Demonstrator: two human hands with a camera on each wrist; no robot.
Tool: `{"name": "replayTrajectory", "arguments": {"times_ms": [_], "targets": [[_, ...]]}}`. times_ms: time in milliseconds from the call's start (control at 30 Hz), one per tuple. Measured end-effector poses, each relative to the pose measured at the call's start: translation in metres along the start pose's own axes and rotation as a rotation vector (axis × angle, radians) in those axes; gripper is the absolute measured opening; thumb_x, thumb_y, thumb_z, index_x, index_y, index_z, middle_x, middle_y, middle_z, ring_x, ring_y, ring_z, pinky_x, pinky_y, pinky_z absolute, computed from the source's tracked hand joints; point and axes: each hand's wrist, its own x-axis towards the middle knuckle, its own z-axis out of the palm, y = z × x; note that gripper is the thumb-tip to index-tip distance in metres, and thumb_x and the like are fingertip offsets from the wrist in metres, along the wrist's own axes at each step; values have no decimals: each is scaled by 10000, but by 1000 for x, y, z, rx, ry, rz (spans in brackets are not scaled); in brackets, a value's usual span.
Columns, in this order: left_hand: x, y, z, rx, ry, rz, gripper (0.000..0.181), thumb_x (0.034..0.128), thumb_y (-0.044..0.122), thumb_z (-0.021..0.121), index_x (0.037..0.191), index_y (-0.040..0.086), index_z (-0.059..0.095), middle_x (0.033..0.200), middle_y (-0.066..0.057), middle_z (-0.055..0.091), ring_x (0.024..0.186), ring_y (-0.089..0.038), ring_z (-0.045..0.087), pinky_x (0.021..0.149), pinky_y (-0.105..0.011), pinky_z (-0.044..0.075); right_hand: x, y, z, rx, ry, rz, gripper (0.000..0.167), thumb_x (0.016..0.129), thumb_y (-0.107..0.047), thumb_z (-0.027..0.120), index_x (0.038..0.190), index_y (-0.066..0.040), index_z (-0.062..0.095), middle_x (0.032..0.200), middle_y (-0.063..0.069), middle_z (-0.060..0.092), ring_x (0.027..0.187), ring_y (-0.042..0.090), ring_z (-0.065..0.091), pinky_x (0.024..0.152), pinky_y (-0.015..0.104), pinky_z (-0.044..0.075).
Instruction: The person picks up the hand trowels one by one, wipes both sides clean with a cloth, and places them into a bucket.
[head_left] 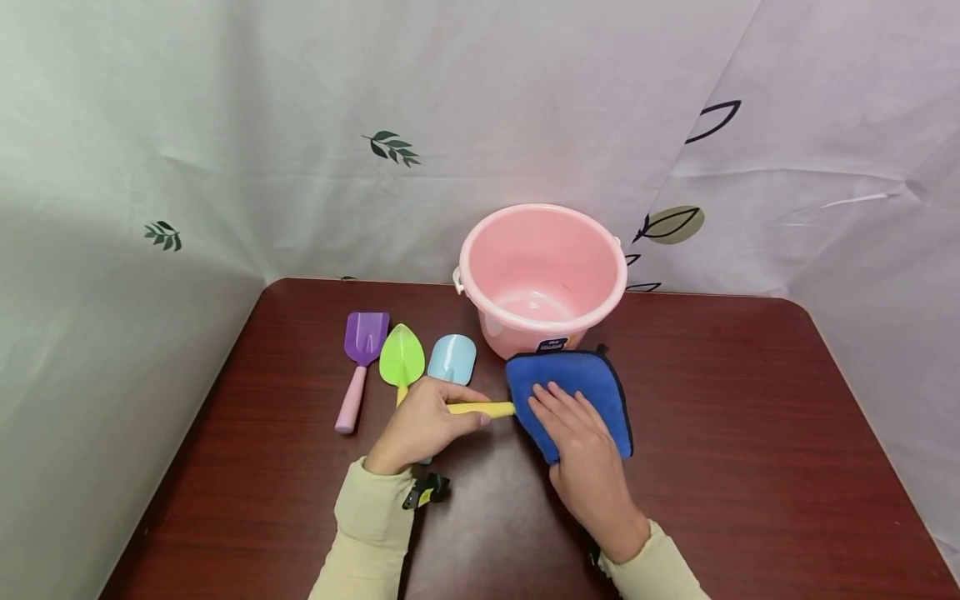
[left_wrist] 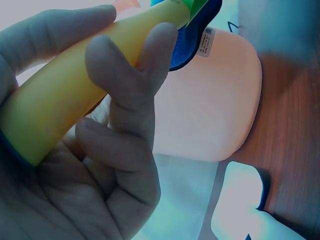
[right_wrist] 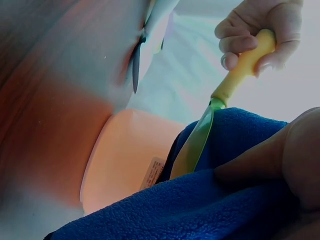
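My left hand grips the yellow handle of a small garden trowel, fingers and thumb curled around it. The trowel's green blade shows in the right wrist view between folds of a blue cloth; from the head view the cloth covers it. My right hand holds that dark-edged cloth against the blade, fingers laid over its top. In the right wrist view a digit presses into the fabric, while the rest of that hand is partly out of frame. Both hands are in front of the pink bucket.
Left of the bucket lie a purple shovel with a pink handle, another green trowel and a light blue scoop, the last two partly hidden by my left hand. The brown table meets fabric-covered walls at the back and sides.
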Motion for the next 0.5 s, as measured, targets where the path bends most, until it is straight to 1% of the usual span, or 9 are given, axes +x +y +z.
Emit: {"name": "replayTrajectory", "arguments": {"times_ms": [300,500], "targets": [[0,-2,-2,-14,-2,-10,159,820,143,805,974,102,808,666,-1,641,646,-208,559,521,-265,450,0,8,0,-29,45,8,722,613,258,607,1278,-15,681,1386,102,611,1357,271,503,1156,503,314],[-1,-3,-4,1,14,-21,154,812,154,808,962,120,811,660,12,638,633,-186,548,513,-263,436,1,12,-1,-32,70,0,704,603,252,617,1257,1,689,1366,117,623,1354,287,505,1148,513,324]]}}
